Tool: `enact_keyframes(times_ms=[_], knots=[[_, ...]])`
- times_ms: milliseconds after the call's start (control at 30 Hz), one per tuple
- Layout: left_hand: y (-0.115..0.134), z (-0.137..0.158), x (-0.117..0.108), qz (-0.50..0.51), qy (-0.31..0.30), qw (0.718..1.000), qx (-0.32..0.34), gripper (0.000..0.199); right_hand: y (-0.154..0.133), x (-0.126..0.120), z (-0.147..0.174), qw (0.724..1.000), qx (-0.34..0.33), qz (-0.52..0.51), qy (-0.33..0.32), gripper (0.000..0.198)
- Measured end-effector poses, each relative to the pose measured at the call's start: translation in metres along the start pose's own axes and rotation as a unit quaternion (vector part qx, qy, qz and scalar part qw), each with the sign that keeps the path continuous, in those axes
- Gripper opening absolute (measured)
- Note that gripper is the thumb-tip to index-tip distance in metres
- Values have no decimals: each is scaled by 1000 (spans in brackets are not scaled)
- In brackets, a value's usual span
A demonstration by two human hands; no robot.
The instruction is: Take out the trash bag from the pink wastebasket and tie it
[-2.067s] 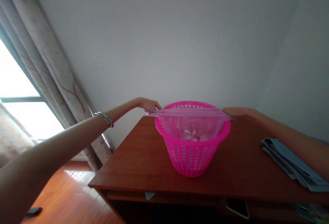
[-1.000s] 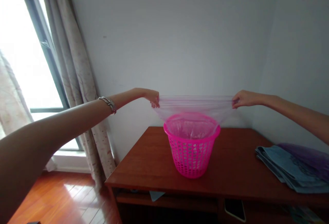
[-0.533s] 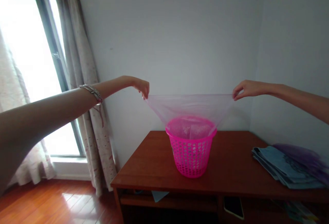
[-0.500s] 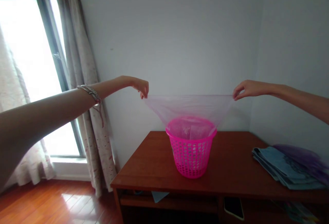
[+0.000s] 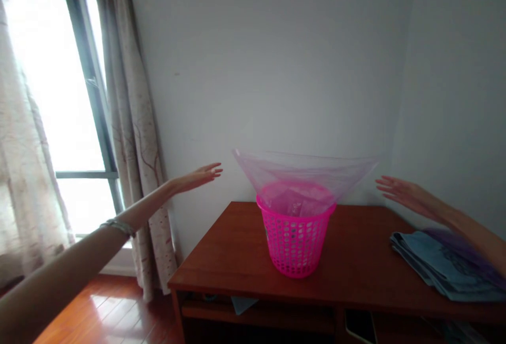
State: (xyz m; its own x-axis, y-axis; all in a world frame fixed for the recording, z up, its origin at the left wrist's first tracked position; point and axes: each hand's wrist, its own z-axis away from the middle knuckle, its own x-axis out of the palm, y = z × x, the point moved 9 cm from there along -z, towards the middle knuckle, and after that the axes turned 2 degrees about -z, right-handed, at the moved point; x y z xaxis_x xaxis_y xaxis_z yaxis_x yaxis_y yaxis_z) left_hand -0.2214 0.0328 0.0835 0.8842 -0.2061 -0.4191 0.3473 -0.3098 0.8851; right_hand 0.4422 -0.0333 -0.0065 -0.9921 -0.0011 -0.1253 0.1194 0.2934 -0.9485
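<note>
A pink plastic basket (image 5: 294,244) with holes in its wall stands on the brown wooden desk (image 5: 221,259). Out of its mouth rises a thin, see-through, pale purple plastic bag (image 5: 304,167), its upper edge spread wide to both sides above the rim. To the left of the bag, my left hand (image 5: 200,176) is open, fingers stretched out and apart from the plastic. My right hand (image 5: 401,191) is open too, close to the bag's right corner but holding nothing. The lower part of the bag shows through the basket's wall.
Folded blue cloth (image 5: 443,265) lies on the desk's right side, with purple sheer material (image 5: 458,246) behind it. A phone (image 5: 360,325) rests on the shelf below. At the left are a curtain (image 5: 134,149) and a bright window (image 5: 51,80).
Both hands have let go of the bag's upper corners, opened and moved outward and down. The bag's edge, previously pulled taut between them, now stands loose. The view has shifted slightly.
</note>
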Motion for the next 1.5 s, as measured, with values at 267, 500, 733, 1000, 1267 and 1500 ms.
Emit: enact_keyframes(times_ms=[267, 500, 733, 1000, 1267, 1500], knots=[[34, -56, 168, 280, -158, 935, 151, 83, -19, 156, -53, 983, -95, -56, -144, 89], [58, -98, 219, 450, -135, 874, 126, 41, -59, 221, -79, 955, -88, -243, -146, 58], [47, -104, 194, 571, -27, 808, 141, 26, -40, 195, -97, 914, -96, -393, 29, 20], [35, -131, 178, 457, 26, 888, 55, 40, -34, 195, -117, 918, -5, -390, 71, 39], [96, -172, 138, 423, 131, 895, 59, 42, -113, 179, -167, 915, -20, -382, 127, 40], [246, -137, 87, 413, 155, 876, 197, 42, -283, 161, -142, 905, -159, -380, 104, 44]])
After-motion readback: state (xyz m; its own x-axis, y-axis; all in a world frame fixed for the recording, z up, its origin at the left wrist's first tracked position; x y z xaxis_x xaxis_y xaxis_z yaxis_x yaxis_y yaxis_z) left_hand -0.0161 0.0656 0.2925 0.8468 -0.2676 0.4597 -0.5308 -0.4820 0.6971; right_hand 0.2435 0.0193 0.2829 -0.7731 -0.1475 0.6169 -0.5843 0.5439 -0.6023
